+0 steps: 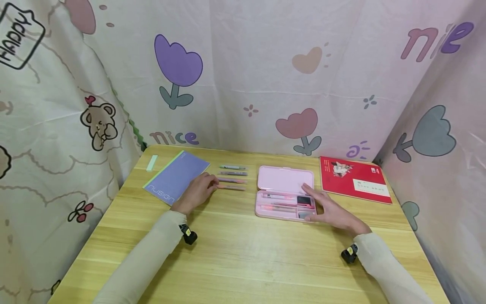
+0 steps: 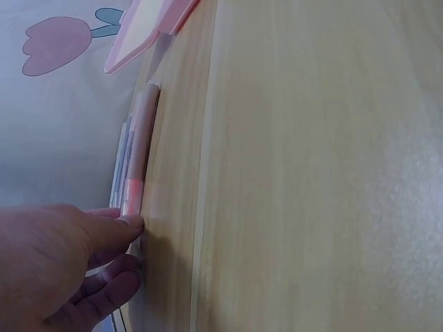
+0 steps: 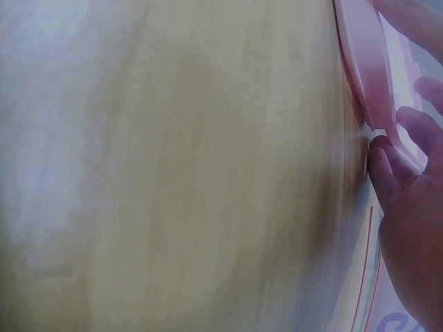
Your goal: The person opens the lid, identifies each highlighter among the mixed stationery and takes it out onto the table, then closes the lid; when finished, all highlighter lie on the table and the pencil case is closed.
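Observation:
At the left end of a row of several pens, my left hand pinches the nearest one, a pen with a pink end, between thumb and forefinger. That pen lies flat on the table, and its tip end points toward the pencil case. The other pens lie parallel behind it. My right hand rests with spread fingers at the right side of an open pink pencil case. One finger touches the raised lid, and the thumb lies by the near right corner. Inside are pens, a black-topped item and a grey piece.
A purple-blue notebook lies partly under the left forearm's reach, with a pale green strip beyond it. To the right of the case lies a red booklet. Printed curtains border the wooden table behind and on both sides.

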Tool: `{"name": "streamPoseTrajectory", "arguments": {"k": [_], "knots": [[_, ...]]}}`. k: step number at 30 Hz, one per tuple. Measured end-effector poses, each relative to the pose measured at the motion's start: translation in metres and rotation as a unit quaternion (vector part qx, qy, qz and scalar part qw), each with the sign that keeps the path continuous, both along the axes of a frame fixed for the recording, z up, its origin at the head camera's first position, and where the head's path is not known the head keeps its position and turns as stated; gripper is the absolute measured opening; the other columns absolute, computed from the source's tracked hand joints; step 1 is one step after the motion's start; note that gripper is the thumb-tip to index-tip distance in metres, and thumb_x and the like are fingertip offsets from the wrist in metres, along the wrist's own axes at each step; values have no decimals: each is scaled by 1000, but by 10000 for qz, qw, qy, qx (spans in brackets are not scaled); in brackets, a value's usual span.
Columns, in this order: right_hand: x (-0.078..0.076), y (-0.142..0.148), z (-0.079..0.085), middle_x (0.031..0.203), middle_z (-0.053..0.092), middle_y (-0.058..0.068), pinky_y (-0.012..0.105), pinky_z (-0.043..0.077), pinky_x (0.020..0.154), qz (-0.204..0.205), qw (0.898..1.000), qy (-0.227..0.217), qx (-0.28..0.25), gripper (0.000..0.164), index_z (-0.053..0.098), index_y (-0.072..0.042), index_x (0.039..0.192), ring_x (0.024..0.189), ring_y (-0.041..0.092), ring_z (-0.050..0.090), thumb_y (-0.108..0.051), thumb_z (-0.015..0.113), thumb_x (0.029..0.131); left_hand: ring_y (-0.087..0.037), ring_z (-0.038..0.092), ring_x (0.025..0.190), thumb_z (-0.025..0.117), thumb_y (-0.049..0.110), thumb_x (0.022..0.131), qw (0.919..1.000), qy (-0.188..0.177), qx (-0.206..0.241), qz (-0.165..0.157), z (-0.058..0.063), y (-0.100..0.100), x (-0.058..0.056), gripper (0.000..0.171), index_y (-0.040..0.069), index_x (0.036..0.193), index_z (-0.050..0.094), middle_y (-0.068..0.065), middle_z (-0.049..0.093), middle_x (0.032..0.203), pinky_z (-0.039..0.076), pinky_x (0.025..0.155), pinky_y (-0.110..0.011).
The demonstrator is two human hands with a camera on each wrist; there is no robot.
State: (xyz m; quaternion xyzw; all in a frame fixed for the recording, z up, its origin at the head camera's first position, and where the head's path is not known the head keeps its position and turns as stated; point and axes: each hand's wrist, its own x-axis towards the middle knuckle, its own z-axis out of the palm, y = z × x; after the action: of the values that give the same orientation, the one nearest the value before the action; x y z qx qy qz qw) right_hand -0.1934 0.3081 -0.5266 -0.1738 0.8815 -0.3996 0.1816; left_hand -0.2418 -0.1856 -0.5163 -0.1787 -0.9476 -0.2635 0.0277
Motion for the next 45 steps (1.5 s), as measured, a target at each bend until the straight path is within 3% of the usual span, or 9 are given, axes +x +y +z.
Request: {"name": "streamPoseTrajectory", "arguments": {"k": [18, 25, 35, 41, 45], "knots": [[0, 0, -1, 185, 11, 6, 88, 15, 120, 1, 10000, 7, 26, 104, 20, -42, 174, 165, 47, 11, -42, 86, 94, -28, 66, 98, 76, 8, 102, 9999, 144, -53, -58, -1, 0, 1, 15, 3, 116, 76, -13, 69, 109, 58, 89, -48], [1, -1, -1, 185, 11, 2, 87, 17, 121, -47, 10000, -36, -21, 108, 19, -43, 174, 166, 43, 12, -45, 88, 91, -29, 67, 104, 75, 14, 105, 9998, -88, 177, -18, 6, 5, 5, 24, 6, 127, 73, -15, 66, 122, 59, 91, -50], [-1, 0, -2, 185, 11, 5, 88, 15, 121, -10, 10000, 1, 15, 105, 19, -41, 175, 166, 46, 11, -44, 86, 93, -27, 76, 115, 71, 16, 108, 9961, -296, 477, -678, 20, 51, 10, 25, 9, 131, 72, -10, 66, 140, 64, 99, -40], [-1, 1, -1, 185, 12, 6, 88, 16, 121, 25, 10000, 61, -7, 104, 21, -40, 174, 165, 46, 12, -41, 86, 94, -22, 75, 115, 68, 16, 109, 9935, -429, 391, -976, 21, 82, 13, 24, 10, 132, 72, -6, 70, 136, 63, 101, -39], [-1, 1, -1, 184, 13, 7, 88, 16, 121, 23, 10000, 69, -9, 104, 21, -41, 174, 165, 46, 12, -42, 86, 93, -21, 73, 116, 66, 14, 110, 9893, -415, 331, -1360, 19, 102, 14, 24, 11, 132, 74, -6, 72, 135, 62, 101, -39]]}}
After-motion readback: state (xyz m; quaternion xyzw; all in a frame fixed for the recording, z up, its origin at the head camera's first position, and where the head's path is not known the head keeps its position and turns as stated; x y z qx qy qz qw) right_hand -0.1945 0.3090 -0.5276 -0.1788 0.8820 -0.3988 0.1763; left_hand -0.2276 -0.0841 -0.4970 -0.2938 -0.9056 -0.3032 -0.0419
